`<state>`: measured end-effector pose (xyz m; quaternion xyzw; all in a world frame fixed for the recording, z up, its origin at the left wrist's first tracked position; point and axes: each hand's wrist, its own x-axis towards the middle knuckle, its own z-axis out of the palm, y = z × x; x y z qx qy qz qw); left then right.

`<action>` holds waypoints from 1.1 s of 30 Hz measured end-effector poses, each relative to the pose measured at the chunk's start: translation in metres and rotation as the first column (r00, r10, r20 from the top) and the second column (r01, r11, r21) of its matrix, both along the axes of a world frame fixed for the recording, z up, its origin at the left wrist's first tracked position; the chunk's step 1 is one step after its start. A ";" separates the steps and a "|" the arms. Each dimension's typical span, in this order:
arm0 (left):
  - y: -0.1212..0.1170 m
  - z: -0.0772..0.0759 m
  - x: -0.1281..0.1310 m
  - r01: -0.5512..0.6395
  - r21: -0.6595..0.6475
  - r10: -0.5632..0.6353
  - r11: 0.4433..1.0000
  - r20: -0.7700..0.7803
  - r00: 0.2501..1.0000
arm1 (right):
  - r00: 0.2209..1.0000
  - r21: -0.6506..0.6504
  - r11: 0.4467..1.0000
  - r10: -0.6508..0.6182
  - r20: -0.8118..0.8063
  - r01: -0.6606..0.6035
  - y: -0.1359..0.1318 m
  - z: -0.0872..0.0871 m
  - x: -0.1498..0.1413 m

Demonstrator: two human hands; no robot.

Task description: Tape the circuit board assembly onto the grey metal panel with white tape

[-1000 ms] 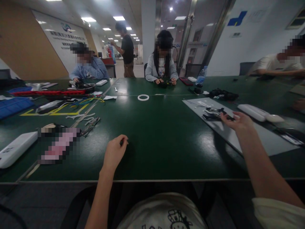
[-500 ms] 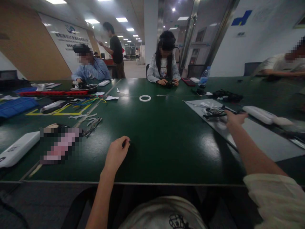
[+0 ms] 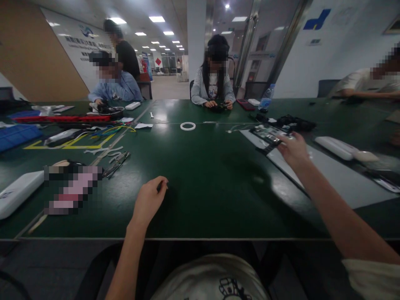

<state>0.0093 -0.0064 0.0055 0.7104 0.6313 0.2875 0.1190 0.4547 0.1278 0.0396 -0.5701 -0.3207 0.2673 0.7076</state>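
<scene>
My right hand (image 3: 295, 152) grips the near edge of a black-framed device with an exposed circuit board (image 3: 267, 133). The device is raised and tilted over the far left corner of a grey-white mat (image 3: 325, 175), with thin wires trailing off its left side. Near the middle of the table's front, my left hand (image 3: 151, 196) rests with its fingers curled closed. Whatever lies inside those fingers, if anything, is hidden.
The green table (image 3: 200, 187) carries a white tape ring (image 3: 188, 126), pliers (image 3: 117, 164), a white case (image 3: 21, 193), a blue tray (image 3: 18, 135) and a white box (image 3: 336, 148). A water bottle (image 3: 267, 98) stands at the back. People sit across and at right.
My right hand has lifted the device off the mat and shifted it left, tilting it so more of its board shows. The left hand stays closed in place. My view has turned slightly.
</scene>
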 end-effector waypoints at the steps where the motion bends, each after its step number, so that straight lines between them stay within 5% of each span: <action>1: 0.000 0.000 0.000 -0.005 0.014 0.005 1.000 0.012 1.000 | 0.981 -0.011 0.987 0.161 -0.105 -0.163 -0.007 0.001 -0.021; 7: 0.001 0.019 0.015 0.011 0.219 -0.020 0.976 0.041 0.999 | 0.755 -0.194 0.730 0.619 -0.217 -0.655 -0.041 -0.021 -0.150; 10: 0.009 0.035 0.032 0.159 0.255 -0.150 0.954 -0.055 0.987 | 0.640 -0.265 0.594 0.755 -0.142 -0.759 -0.050 -0.035 -0.184; 12: 0.020 0.041 0.045 0.257 0.227 -0.232 0.939 -0.134 0.964 | 0.615 -0.328 0.578 0.788 -0.014 -0.747 -0.052 -0.041 -0.191; 19: 0.070 0.020 0.084 0.510 0.089 -0.452 0.856 -0.350 0.820 | 0.476 -0.469 0.721 0.691 0.545 -0.510 -0.045 -0.042 -0.171; 25: 0.083 -0.001 0.094 0.569 -0.023 -0.537 0.822 -0.365 0.761 | 0.371 -0.443 0.804 0.582 0.723 -0.397 -0.031 -0.036 -0.141; 29: 0.083 -0.008 0.094 0.553 0.000 -0.511 0.833 -0.382 0.770 | 0.419 -0.391 0.884 0.467 0.779 -0.257 -0.018 -0.025 -0.092; 33: 0.083 -0.010 0.095 0.531 0.008 -0.488 0.847 -0.383 0.784 | 0.394 -0.245 0.966 0.193 0.899 0.087 -0.016 -0.023 -0.018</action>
